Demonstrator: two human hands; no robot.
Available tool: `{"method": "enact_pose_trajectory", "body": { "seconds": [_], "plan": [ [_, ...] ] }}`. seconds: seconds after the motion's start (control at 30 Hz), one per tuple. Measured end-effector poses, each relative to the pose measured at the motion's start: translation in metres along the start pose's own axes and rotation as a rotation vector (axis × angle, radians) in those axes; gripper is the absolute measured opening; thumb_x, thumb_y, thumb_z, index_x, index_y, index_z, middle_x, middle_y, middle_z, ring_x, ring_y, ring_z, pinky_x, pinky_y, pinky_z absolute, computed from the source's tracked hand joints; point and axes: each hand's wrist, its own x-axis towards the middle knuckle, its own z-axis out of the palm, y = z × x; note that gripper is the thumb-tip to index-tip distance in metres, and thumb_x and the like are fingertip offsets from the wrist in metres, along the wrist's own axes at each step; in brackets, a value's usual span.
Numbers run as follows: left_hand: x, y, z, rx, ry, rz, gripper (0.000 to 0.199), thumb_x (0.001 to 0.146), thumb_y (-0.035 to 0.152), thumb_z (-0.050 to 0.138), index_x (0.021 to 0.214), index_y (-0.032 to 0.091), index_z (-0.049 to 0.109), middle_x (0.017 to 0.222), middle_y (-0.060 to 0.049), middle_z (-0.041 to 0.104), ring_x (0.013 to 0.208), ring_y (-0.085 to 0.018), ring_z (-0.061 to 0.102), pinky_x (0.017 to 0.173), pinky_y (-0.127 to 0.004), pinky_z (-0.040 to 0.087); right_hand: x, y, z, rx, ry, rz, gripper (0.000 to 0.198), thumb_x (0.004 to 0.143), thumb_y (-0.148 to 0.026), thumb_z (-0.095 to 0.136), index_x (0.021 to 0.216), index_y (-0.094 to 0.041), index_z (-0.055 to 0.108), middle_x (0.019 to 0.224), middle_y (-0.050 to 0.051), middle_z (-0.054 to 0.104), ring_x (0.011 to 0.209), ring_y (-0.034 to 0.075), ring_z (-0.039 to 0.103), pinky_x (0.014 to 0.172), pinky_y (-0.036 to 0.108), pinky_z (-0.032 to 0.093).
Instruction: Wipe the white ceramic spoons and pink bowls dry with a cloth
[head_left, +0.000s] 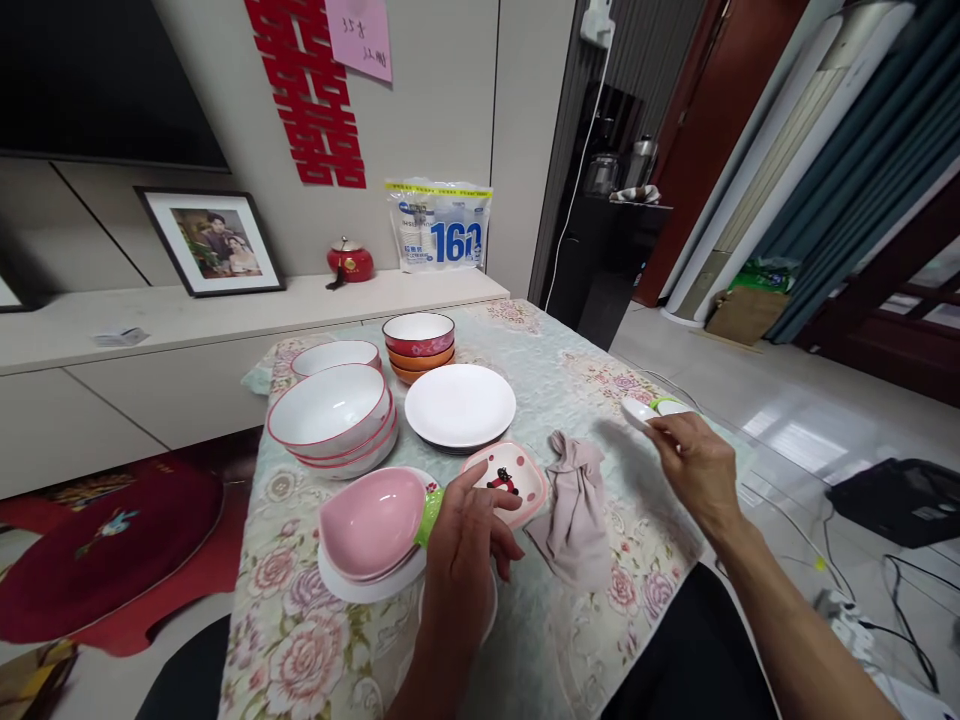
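At the table's right side my right hand (694, 465) pinches a white spoon (637, 412). Just beyond its fingers sits a small white item with a green edge (667, 405), partly hidden. My left hand (469, 530) is open, fingers loosely apart, above a white bowl (489, 605) that it mostly covers. Beside that hand, a pink bowl with a green handle (375, 525) rests on a white plate (367, 590). Behind its fingers lies a pink-rimmed dish with a cartoon figure (525, 480). A crumpled pinkish-grey cloth (576, 520) lies between my hands.
Stacked white bowls with red rims (330, 415), red and orange bowls (418, 348) and white plates (460, 405) stand on the flowered tablecloth (300, 640). Behind are a cabinet top (307, 300), a red pot (350, 262) and a bag of cups (441, 228). Cables run across the floor at right.
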Motion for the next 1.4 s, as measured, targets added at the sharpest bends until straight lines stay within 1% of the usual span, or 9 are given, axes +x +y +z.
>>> {"method": "enact_pose_trajectory", "body": {
  "seconds": [0.13,0.3,0.6,0.93,1.07,1.13,1.2,1.3,1.4],
  "plan": [
    [-0.001,0.005,0.002,0.014,0.028,0.015,0.042,0.095,0.043,0.056,0.126,0.014,0.054,0.09,-0.007,0.072,0.051,-0.01,0.054,0.041,-0.021,0.039,0.007,0.058,0.002,-0.154,0.026,0.122,0.032,0.092,-0.031,0.048,0.085,-0.017,0.076,0.083,0.012,0.069,0.078,0.026,0.061,0.066,0.036,0.044],
    [-0.002,0.007,0.003,-0.026,0.054,0.063,0.04,0.095,0.039,0.057,0.125,0.013,0.054,0.089,-0.005,0.072,0.051,-0.009,0.053,0.042,-0.02,0.039,0.012,0.092,0.008,-0.261,-0.041,0.179,0.032,0.087,-0.029,0.05,0.083,-0.014,0.077,0.08,0.012,0.066,0.074,0.025,0.057,0.061,0.035,0.038],
    [-0.001,0.014,0.004,-0.094,0.154,0.105,0.034,0.093,0.035,0.061,0.119,0.014,0.057,0.083,-0.003,0.073,0.05,-0.009,0.055,0.041,-0.018,0.04,0.011,0.102,0.021,-0.301,-0.156,0.171,0.024,0.086,-0.026,0.055,0.081,-0.016,0.077,0.076,0.009,0.062,0.07,0.023,0.054,0.056,0.033,0.03],
    [-0.002,0.015,-0.001,-0.119,0.189,0.184,0.032,0.093,0.036,0.059,0.117,0.015,0.06,0.078,-0.003,0.075,0.053,-0.012,0.059,0.043,-0.021,0.043,0.016,0.092,0.018,-0.255,-0.169,0.165,0.026,0.084,-0.026,0.053,0.08,-0.015,0.076,0.075,0.012,0.065,0.07,0.025,0.058,0.055,0.034,0.037],
    [0.0,0.018,-0.004,-0.144,0.215,0.226,0.029,0.096,0.036,0.053,0.115,0.015,0.059,0.08,-0.004,0.075,0.05,-0.011,0.058,0.043,-0.021,0.043,0.015,0.061,0.012,-0.188,-0.123,0.14,0.032,0.088,-0.029,0.05,0.096,-0.012,0.076,0.091,0.019,0.069,0.083,0.032,0.063,0.062,0.04,0.044],
    [0.001,0.02,-0.006,-0.167,0.245,0.241,0.027,0.097,0.036,0.052,0.113,0.015,0.06,0.079,-0.004,0.074,0.05,-0.011,0.058,0.043,-0.02,0.042,0.012,0.029,0.006,-0.111,-0.128,0.097,0.031,0.092,-0.033,0.051,0.101,-0.015,0.075,0.097,0.016,0.071,0.084,0.029,0.065,0.069,0.04,0.047],
    [0.002,0.022,-0.008,-0.182,0.267,0.26,0.026,0.097,0.035,0.052,0.112,0.015,0.061,0.077,-0.004,0.074,0.05,-0.01,0.059,0.042,-0.02,0.042,0.004,-0.016,-0.003,0.008,-0.177,0.026,0.027,0.094,-0.036,0.053,0.101,-0.021,0.074,0.096,0.01,0.073,0.078,0.024,0.067,0.071,0.036,0.05],
    [0.004,0.023,-0.01,-0.188,0.273,0.287,0.025,0.097,0.033,0.051,0.112,0.015,0.061,0.078,-0.003,0.073,0.05,-0.01,0.06,0.042,-0.02,0.042,-0.012,-0.092,-0.018,0.429,-0.424,-0.08,0.021,0.098,-0.035,0.055,0.093,-0.023,0.072,0.086,0.005,0.074,0.077,0.021,0.068,0.068,0.032,0.05],
    [0.004,0.024,-0.01,-0.173,0.271,0.296,0.023,0.098,0.03,0.049,0.112,0.016,0.062,0.078,-0.003,0.073,0.05,-0.01,0.059,0.043,-0.02,0.043,-0.033,-0.156,-0.024,0.548,-0.721,-0.139,0.025,0.101,-0.031,0.05,0.084,-0.022,0.066,0.076,0.002,0.072,0.067,0.018,0.067,0.06,0.028,0.045]
  ]
}}
